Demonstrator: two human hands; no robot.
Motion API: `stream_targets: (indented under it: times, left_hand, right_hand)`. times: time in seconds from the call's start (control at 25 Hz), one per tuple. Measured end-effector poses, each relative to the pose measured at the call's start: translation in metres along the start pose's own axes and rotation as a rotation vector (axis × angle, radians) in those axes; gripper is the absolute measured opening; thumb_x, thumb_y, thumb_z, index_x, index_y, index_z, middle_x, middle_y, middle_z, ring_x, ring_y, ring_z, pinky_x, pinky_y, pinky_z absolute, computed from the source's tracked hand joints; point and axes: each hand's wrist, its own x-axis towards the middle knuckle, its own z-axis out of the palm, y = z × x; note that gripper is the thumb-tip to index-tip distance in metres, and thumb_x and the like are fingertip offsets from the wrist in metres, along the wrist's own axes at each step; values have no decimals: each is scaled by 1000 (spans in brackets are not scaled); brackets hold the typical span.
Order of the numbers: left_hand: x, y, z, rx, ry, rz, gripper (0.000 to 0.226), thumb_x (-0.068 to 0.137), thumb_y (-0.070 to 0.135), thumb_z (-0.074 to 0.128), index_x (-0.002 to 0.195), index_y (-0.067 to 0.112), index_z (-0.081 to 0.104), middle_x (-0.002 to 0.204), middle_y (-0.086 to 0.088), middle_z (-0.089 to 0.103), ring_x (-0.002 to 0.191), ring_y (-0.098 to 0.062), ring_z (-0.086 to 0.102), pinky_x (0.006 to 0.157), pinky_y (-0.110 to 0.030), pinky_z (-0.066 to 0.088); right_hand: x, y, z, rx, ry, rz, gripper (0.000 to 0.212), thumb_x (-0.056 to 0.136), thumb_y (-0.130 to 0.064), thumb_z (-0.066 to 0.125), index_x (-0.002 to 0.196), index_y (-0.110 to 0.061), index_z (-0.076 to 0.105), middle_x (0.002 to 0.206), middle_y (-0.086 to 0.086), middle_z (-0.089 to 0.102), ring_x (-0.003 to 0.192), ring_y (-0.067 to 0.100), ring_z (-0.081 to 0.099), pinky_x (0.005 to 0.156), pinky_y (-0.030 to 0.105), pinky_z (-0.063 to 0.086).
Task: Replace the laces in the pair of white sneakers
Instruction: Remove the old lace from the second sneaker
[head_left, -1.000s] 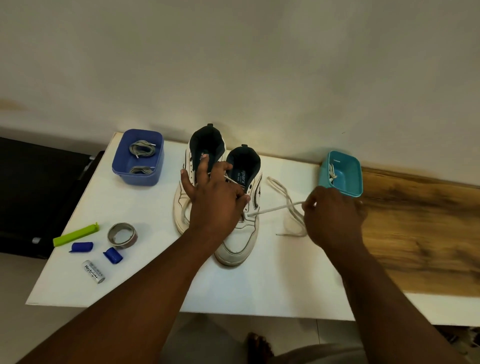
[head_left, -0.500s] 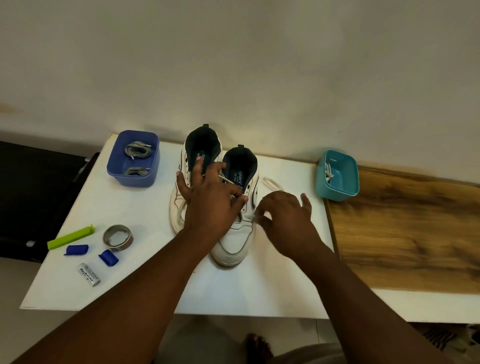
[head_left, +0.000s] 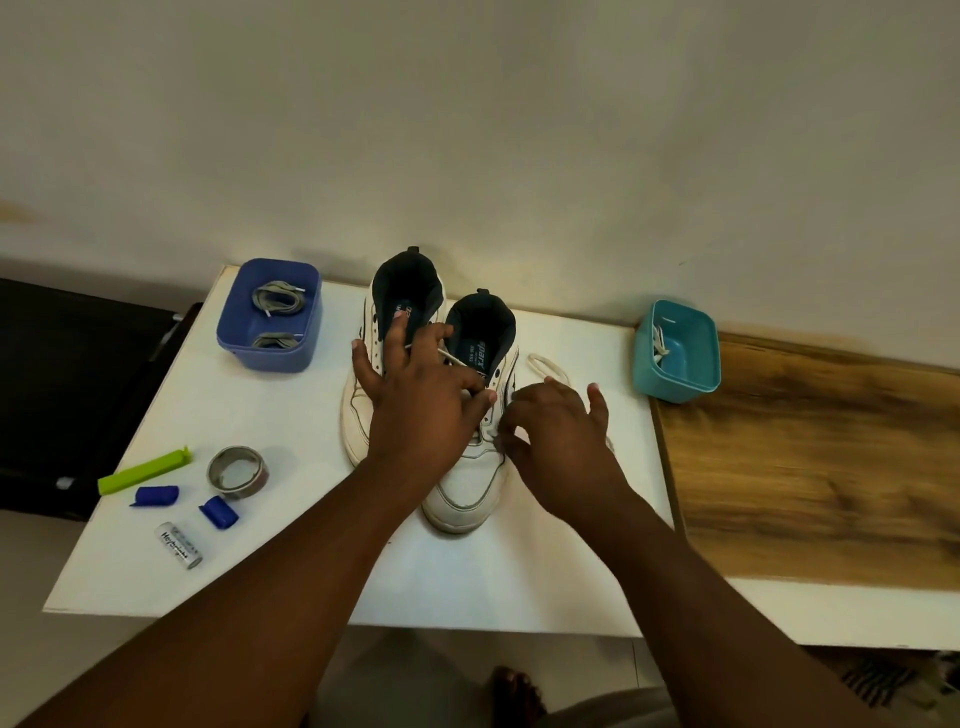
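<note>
A battery (head_left: 179, 544) nearest carries print too small to read; the right hand (head_left: 558, 434) pinches the old white lace (head_left: 545, 365) at the right sneaker (head_left: 475, 457) eyelets, closer than the left hand (head_left: 415, 400), which lies spread across both sneakers; the shoe's long axis runs away from the person, the lace trails rightward; the insole reads "sparx"; grey laces (head_left: 275, 301) wait in the blue tub (head_left: 267, 358).

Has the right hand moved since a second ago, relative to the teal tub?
Yes. The right hand has come leftward, away from the teal tub, to the nearer sneaker, where it works at the white lace.
</note>
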Motion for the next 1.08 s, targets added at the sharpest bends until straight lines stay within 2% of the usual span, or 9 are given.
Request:
stream_targets:
  times: [0.16, 0.28, 0.4, 0.52, 0.64, 0.76, 0.84, 0.96, 1.08]
  left_hand:
    - [0, 0, 0, 14, 20, 11, 20, 86, 57, 69, 88, 38, 76, 147, 8, 44, 152, -28, 14, 117, -66, 3]
    - [0, 1, -1, -16, 24, 17, 17, 86, 54, 70, 87, 39, 76, 147, 8, 44, 152, -29, 13, 117, -65, 2]
    - [-1, 2, -1, -18, 22, 9, 20, 86, 58, 67, 88, 40, 76, 148, 7, 44, 152, -29, 12, 117, -65, 1]
    - [-1, 1, -1, -12, 13, -7, 23, 88, 59, 65, 92, 39, 76, 151, 5, 43, 152, -29, 12, 117, -64, 1]
    - [-1, 0, -1, -9, 2, 1, 24, 87, 59, 65, 92, 39, 76, 151, 6, 41, 153, -28, 10, 117, -64, -1]
    - [-1, 1, -2, -26, 1, 11, 22, 87, 58, 66, 90, 39, 76, 148, 8, 42, 152, -28, 10, 117, -64, -1]
    - [-1, 1, -3, -30, 7, 9, 21, 87, 58, 66, 89, 39, 76, 147, 9, 42, 152, -28, 10, 117, -64, 0]
    - [-2, 0, -2, -30, 8, 9, 21, 87, 58, 66, 89, 39, 76, 148, 7, 42, 152, -28, 12, 117, -65, 1]
    - [-2, 0, -1, -27, -1, -3, 21, 87, 58, 65, 90, 40, 76, 149, 7, 42, 152, -28, 11, 117, -65, 2]
  right_hand:
    - [-4, 52, -26, -339, 146, 330, 12, 93, -29, 62, 101, -26, 71, 104, 1, 64, 111, 30, 62, 113, 66, 31]
    - [-13, 76, -34, -384, 95, 612, 26, 95, -32, 59, 116, -18, 67, 117, 16, 65, 121, 46, 57, 113, 71, 29]
    - [-8, 45, -13, -146, 46, 306, 44, 92, -50, 67, 132, -32, 61, 146, 9, 52, 143, 37, 40, 120, 64, 19]
    - [0, 5, 1, -17, 4, 22, 28, 98, -45, 63, 125, -39, 66, 154, -5, 46, 154, 25, 24, 125, 57, 0]
    - [0, 8, -3, -36, 24, 59, 9, 98, -38, 64, 105, -38, 70, 140, -10, 56, 149, 24, 33, 122, 61, 0]
    - [-3, 36, -23, -173, 148, 238, 3, 92, -34, 69, 93, -34, 72, 112, -6, 65, 124, 27, 56, 116, 67, 24]
    - [-9, 44, -32, -294, 141, 392, 11, 93, -34, 65, 98, -32, 75, 102, 0, 65, 111, 31, 62, 112, 67, 32]
    - [-13, 40, -27, -324, 92, 410, 22, 95, -40, 62, 114, -33, 72, 118, 4, 63, 126, 36, 54, 117, 70, 22]
    - [-6, 20, -20, -104, 33, 178, 37, 94, -50, 66, 129, -41, 63, 155, -1, 44, 153, 32, 25, 123, 65, 4]
